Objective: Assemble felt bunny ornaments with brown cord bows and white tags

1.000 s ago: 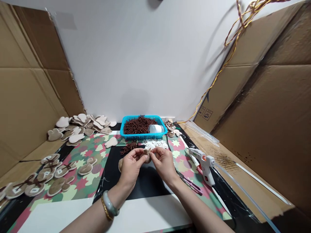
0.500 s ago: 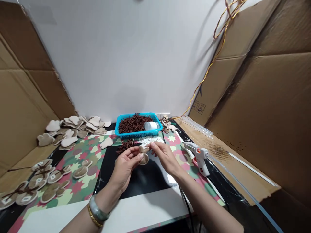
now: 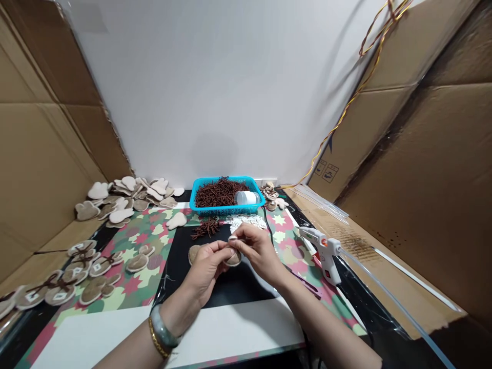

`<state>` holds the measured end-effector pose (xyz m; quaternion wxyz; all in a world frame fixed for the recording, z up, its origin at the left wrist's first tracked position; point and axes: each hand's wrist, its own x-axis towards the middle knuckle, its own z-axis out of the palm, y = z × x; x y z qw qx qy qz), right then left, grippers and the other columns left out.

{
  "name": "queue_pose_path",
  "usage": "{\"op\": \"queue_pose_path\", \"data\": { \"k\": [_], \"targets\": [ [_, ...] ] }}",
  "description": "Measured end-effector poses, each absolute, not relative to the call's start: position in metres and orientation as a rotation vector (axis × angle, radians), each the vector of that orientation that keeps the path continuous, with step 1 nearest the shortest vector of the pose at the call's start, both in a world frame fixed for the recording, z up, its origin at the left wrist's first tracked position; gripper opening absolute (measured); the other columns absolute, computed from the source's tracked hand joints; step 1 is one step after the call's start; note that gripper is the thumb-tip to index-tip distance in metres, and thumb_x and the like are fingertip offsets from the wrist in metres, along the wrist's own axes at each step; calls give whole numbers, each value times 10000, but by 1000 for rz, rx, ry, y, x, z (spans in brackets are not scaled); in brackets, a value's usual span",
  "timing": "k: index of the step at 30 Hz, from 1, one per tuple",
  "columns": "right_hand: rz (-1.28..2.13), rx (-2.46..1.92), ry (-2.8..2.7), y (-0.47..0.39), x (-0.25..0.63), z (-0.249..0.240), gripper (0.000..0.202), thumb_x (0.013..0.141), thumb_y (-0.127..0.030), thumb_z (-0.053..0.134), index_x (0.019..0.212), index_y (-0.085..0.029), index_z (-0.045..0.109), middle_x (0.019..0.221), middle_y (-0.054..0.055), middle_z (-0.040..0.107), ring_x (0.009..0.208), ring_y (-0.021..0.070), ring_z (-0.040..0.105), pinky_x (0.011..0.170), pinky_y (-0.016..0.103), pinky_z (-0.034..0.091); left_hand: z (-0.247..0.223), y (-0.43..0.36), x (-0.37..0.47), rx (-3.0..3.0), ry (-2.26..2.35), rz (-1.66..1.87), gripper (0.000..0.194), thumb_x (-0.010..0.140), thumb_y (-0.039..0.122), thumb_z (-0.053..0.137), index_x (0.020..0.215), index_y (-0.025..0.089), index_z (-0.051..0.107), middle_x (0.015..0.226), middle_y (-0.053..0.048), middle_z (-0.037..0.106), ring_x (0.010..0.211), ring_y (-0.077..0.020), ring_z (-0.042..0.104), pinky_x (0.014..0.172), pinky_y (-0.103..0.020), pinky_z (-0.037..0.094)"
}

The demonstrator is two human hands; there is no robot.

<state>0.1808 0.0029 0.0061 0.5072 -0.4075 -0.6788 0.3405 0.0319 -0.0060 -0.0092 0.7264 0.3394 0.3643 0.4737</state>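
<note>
Between my two hands is a small padded fabric bunny shape (image 3: 233,259), tan on its face with a pale edge. My left hand (image 3: 209,264) pinches its body between thumb and fingers. My right hand (image 3: 255,248) closes on its upper part, and the fingers cover most of the ears. Beside my left fingers, another tan fabric piece (image 3: 194,253) lies on the black mat (image 3: 180,287), partly hidden. Just beyond the hands are a small heap of brown twisted bows (image 3: 206,228) and a pile of white tags (image 3: 248,221).
A blue basket (image 3: 196,209) of brown bows, holding a white cup (image 3: 246,198), stands against the wall. Fabric bunny pieces (image 3: 123,197) are heaped at back left; finished-looking ones with bows (image 3: 61,292) lie at front left. A white glue gun (image 3: 323,251) and purple tweezers (image 3: 307,285) are at right.
My right hand has moved in over the bunny's ears, which showed before. The bunny sits slightly lower and tilted. The whole view has shifted a little, so things appear further right.
</note>
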Motion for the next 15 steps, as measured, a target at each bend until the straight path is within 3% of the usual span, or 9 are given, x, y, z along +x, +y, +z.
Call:
{"op": "queue_pose_path", "data": {
  "k": [3, 5, 8, 11, 13, 15],
  "targets": [
    [1077, -928, -1475, 4, 180, 4, 189, 841, -361, 681, 792, -186, 629, 731, -6, 571, 650, 131, 512, 599, 241, 423, -10, -11, 32, 722, 728, 1084, 157, 670, 233, 805, 753, 134, 716, 760, -14, 656, 723, -113, 592, 735, -241, 499],
    [1144, -903, -1416, 4, 178, 3, 207, 823, -377, 705, 792, -184, 637, 712, -14, 565, 613, 118, 493, 568, 232, 416, -10, -13, 33, 700, 739, 1109, 178, 652, 232, 819, 753, 137, 707, 762, -12, 661, 750, -130, 624, 769, -268, 530],
    [1153, -892, -1369, 6, 176, 1, 225, 794, -378, 744, 755, -177, 651, 691, -18, 560, 576, 101, 469, 520, 216, 387, -10, -14, 34, 701, 844, 1174, 200, 618, 210, 825, 715, 134, 667, 672, 13, 631, 579, -87, 588, 588, -208, 513],
    [1245, -872, -1335, 9, 175, 2, 276, 808, -434, 726, 759, -167, 677, 646, -18, 555, 526, 89, 452, 471, 205, 373, -11, -14, 33, 710, 942, 1266, 246, 598, 203, 824, 746, 134, 640, 648, 36, 620, 386, -6, 403, 377, -141, 307],
    [1341, -885, -1306, 9, 177, 4, 363, 847, -510, 659, 795, -154, 709, 656, 4, 578, 539, 100, 484, 459, 204, 405, -12, -14, 30, 718, 980, 1310, 282, 596, 224, 832, 781, 134, 639, 654, 43, 613, 368, 10, 341, 358, -141, 241],
    [1417, -905, -1282, 9, 179, 7, 427, 862, -549, 620, 835, -139, 734, 675, 28, 601, 583, 120, 531, 470, 210, 451, -13, -15, 26, 727, 1006, 1316, 297, 604, 255, 839, 800, 131, 652, 670, 37, 612, 405, -1, 365, 384, -145, 267]
  ]
}}
